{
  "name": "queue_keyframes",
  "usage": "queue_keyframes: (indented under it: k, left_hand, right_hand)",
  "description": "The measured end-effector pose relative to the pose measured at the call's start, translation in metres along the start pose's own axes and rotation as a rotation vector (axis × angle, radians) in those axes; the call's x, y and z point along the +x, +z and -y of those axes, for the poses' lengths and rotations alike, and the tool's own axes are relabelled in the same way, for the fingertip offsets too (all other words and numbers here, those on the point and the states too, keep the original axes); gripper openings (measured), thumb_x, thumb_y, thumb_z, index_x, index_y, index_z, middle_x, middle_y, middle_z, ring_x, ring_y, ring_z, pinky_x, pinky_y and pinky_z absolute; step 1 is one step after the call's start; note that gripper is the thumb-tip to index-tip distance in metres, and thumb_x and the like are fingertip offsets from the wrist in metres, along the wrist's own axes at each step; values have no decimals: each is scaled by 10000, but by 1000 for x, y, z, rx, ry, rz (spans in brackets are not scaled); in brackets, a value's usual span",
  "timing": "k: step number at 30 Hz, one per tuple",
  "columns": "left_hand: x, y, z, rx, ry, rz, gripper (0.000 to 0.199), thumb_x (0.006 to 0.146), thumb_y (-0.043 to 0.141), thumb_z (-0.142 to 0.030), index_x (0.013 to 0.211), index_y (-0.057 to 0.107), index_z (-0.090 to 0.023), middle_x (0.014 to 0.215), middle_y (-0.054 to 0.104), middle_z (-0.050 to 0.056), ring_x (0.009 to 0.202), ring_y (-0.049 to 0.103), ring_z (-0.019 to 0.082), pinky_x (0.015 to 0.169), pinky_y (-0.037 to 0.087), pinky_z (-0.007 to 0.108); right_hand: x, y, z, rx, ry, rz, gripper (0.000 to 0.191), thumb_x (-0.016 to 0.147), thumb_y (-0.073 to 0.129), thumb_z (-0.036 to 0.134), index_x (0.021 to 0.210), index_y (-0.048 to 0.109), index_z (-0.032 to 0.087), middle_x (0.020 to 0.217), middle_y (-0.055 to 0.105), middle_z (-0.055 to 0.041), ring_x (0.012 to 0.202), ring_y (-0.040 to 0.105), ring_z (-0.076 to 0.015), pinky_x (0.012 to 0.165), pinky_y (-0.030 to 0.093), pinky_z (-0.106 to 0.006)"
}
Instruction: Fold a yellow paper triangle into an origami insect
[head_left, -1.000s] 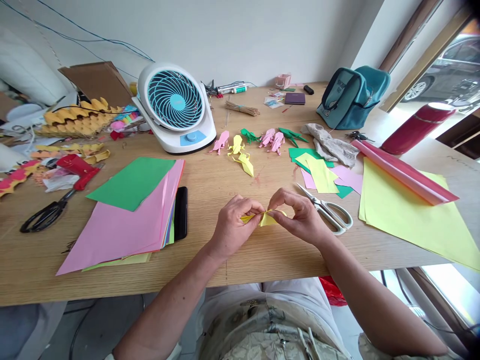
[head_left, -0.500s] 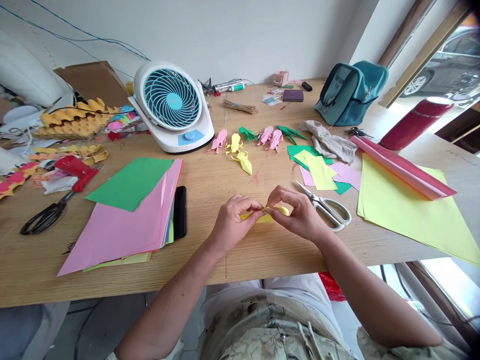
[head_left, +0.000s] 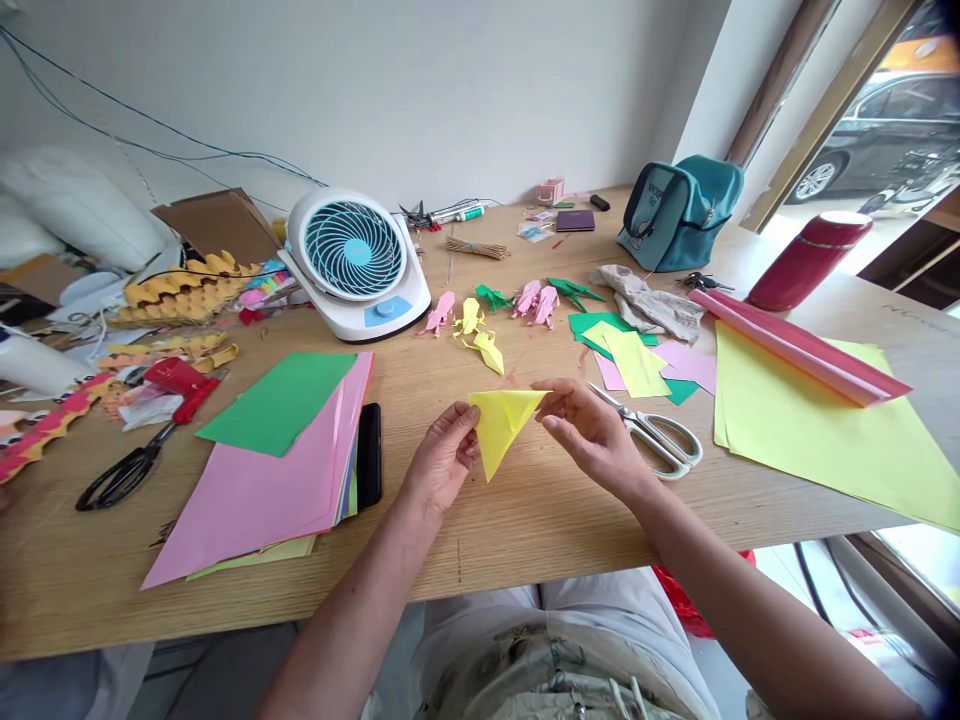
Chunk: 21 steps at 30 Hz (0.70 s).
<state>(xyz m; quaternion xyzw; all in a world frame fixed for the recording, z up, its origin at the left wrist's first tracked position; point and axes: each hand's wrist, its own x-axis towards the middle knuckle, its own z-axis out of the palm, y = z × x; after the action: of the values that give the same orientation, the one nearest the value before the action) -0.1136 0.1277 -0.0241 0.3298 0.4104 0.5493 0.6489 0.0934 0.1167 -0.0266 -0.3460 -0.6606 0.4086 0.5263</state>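
Observation:
A sheet of yellow paper, folded into a triangle with one point downward, is held up over the wooden table. My left hand pinches its upper left corner between thumb and fingers. At the upper right corner, my right hand has its thumb and fingers apart; whether a fingertip touches the paper is hard to see. White-handled scissors lie beside my right hand. Behind the paper sit folded paper figures: yellow, pink and green.
Left of my hands are a black phone, a stack of pink and green paper, and a white fan. On the right lie cut paper pieces, a grey cloth, large yellow sheets and a red bottle.
The yellow paper has turned from nearly edge-on to a triangle facing me. My right hand has loosened its pinch and its fingers have spread; my left hand still holds on.

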Motion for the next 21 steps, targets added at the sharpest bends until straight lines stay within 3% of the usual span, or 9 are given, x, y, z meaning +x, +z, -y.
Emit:
queue_keyframes:
  k: [7, 12, 15, 18, 21]
  left_hand:
    - [-3, 2, 5, -21, -44, 15, 444, 553, 939, -326, 776, 588, -168, 672, 547, -79, 526, 465, 7, 444, 319, 114]
    - [-5, 6, 6, 17, -48, 39, 428, 573, 926, -314, 771, 578, -163, 625, 543, -92, 432, 410, -12, 385, 232, 112]
    - [-6, 10, 6, 42, -68, 61, 446, 557, 931, -328, 771, 576, -165, 619, 585, -77, 436, 501, 19, 378, 255, 121]
    - [-8, 12, 7, 64, -89, 74, 466, 551, 932, -354, 787, 575, -169, 696, 668, -35, 556, 659, 90, 408, 330, 126]
    - [-8, 13, 8, 78, -98, 78, 473, 560, 927, -371, 803, 573, -172, 755, 705, -18, 639, 716, 126, 437, 369, 127]
  right_hand:
    - [4, 12, 1, 41, 120, -7, 268, 891, 655, 434, 1052, 627, 222, 957, 672, -56, 852, 644, -190, 772, 544, -334]
    - [6, 13, 0, 88, 138, -38, 166, 845, 678, 365, 905, 644, 215, 852, 654, -18, 723, 602, -152, 656, 511, -288]
    - [6, 12, -1, 86, 139, -70, 118, 812, 687, 316, 836, 649, 207, 771, 655, -1, 677, 595, -142, 613, 487, -268]
    - [6, 11, -1, 90, 121, -94, 107, 796, 699, 303, 824, 678, 202, 764, 674, -7, 680, 607, -147, 610, 484, -271]
    - [6, 11, -1, 99, 98, -141, 123, 782, 729, 321, 782, 699, 202, 762, 683, -14, 685, 605, -151, 610, 482, -278]
